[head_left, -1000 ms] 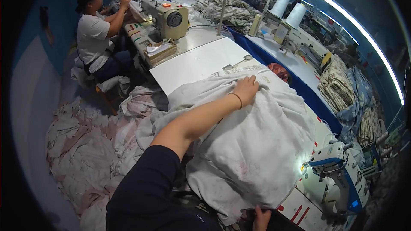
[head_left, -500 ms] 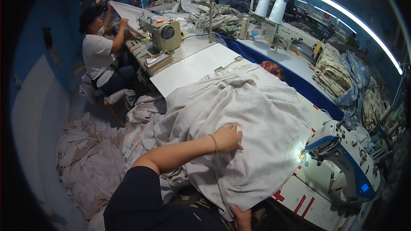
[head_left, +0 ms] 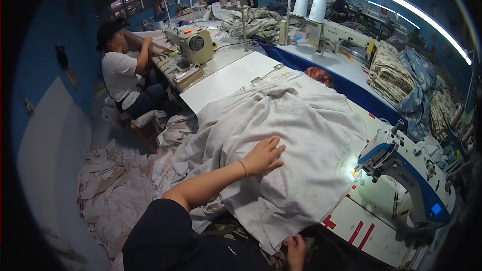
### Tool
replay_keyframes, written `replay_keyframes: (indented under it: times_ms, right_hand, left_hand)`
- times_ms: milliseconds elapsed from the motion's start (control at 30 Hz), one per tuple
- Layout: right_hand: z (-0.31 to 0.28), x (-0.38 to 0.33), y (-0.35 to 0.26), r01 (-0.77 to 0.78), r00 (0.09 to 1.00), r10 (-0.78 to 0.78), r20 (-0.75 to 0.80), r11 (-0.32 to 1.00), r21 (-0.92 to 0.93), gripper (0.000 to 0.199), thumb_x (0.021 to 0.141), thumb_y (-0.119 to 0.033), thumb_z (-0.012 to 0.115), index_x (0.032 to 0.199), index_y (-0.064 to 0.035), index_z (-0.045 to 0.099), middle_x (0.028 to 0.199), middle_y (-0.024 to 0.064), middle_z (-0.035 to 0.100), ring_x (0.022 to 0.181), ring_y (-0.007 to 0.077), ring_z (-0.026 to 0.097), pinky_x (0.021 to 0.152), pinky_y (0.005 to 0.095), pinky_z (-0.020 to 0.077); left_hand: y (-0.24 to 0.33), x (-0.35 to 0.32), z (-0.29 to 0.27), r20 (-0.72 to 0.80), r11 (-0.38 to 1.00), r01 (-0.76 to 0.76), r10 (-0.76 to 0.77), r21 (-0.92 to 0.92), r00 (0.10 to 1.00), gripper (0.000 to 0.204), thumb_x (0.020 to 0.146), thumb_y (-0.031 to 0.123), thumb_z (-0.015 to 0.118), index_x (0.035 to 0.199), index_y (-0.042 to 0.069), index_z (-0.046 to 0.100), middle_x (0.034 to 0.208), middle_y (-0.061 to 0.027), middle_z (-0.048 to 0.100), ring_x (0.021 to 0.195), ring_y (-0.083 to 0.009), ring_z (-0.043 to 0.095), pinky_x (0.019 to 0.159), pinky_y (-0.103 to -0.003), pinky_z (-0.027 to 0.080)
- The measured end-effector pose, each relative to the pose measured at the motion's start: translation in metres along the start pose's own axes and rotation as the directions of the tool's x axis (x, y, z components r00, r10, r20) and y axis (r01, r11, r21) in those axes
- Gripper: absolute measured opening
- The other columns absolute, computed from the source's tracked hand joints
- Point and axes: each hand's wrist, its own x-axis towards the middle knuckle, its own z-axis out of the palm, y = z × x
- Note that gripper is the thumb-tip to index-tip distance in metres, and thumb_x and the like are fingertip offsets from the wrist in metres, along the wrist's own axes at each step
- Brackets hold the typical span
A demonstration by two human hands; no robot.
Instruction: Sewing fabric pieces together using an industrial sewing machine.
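Note:
A large off-white cloth (head_left: 306, 140) lies rumpled across the sewing table and hangs over its near edge toward my lap. My left hand (head_left: 263, 157) rests flat on the middle of it, fingers spread and open. At the cloth's lower edge is my right hand (head_left: 295, 252), its fingers loosely bent and apart beside the hem, with no cloth visibly gripped. To the right stands a white and blue sewing machine (head_left: 409, 180), its lamp lit near the needle. The cloth's right edge reaches close to that lamp.
A co-worker (head_left: 120, 68) sits at another sewing machine (head_left: 193, 45) at the far left, handling fabric. Crumpled cloth (head_left: 115, 185) is heaped on the floor at left. Thread cones (head_left: 317, 9) and folded patterned fabric (head_left: 394, 78) stand beyond the blue divider (head_left: 346, 93).
My left hand has opened from a bunched grip and spread flat, slightly left. My right hand has shifted right along the hem, its fingers now showing. The co-worker has lowered the raised fabric.

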Motion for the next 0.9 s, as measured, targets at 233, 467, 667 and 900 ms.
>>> replay_keyframes:
  times_ms: [233, 467, 667, 900]
  right_hand:
    - [-0.009, 0.001, 0.027, -0.179, 0.978, 0.202, -0.049, 0.938, 0.297, 0.030, 0.102, -0.019, 0.057, 0.127, -0.0021, 0.060, 0.117, 0.0135, 0.067, 0.109, 0.0166, 0.064, 0.090, 0.0310, 0.0527]
    - [0.021, -0.006, 0.023, -0.233, 0.958, 0.284, 0.030, 0.719, 0.655, 0.033, 0.088, -0.002, 0.068, 0.118, 0.0033, 0.055, 0.112, 0.0082, 0.062, 0.099, 0.0147, 0.059, 0.085, 0.0284, 0.0486]
    - [0.029, 0.033, -0.014, -0.399, 0.909, 0.411, 0.073, 0.803, 0.442, 0.021, 0.088, -0.020, 0.074, 0.080, -0.0027, 0.066, 0.066, -0.0004, 0.060, 0.062, 0.0063, 0.054, 0.055, 0.0236, 0.0398]
    - [0.060, 0.113, -0.018, -0.148, 0.985, 0.161, 0.055, 0.655, 0.741, 0.029, 0.086, -0.019, 0.073, 0.099, 0.0051, 0.062, 0.080, 0.0099, 0.066, 0.061, 0.0146, 0.067, 0.053, 0.0280, 0.0535]
  left_hand:
    - [-0.001, -0.005, -0.003, -0.045, 0.999, 0.001, -0.003, -0.052, 0.999, 0.052, 0.093, 0.034, 0.063, 0.133, 0.000, 0.053, 0.143, -0.0275, 0.045, 0.135, -0.0434, 0.040, 0.113, -0.048, 0.034]
    - [-0.002, -0.003, 0.006, -0.057, 0.916, -0.006, -0.018, -0.402, 0.998, 0.043, 0.089, 0.021, 0.070, 0.125, 0.001, 0.059, 0.137, -0.0217, 0.055, 0.129, -0.0383, 0.050, 0.110, -0.043, 0.039]
    - [-0.045, 0.024, 0.044, -0.047, 0.907, 0.051, -0.077, -0.419, 0.996, 0.035, 0.095, 0.014, 0.063, 0.125, -0.004, 0.062, 0.133, -0.0216, 0.060, 0.127, -0.0364, 0.055, 0.110, -0.041, 0.040]
    - [-0.106, 0.097, 0.010, -0.056, 0.978, -0.021, 0.009, -0.206, 0.998, 0.039, 0.104, 0.025, 0.054, 0.131, -0.002, 0.060, 0.133, -0.0158, 0.063, 0.122, -0.0258, 0.060, 0.105, -0.033, 0.044]
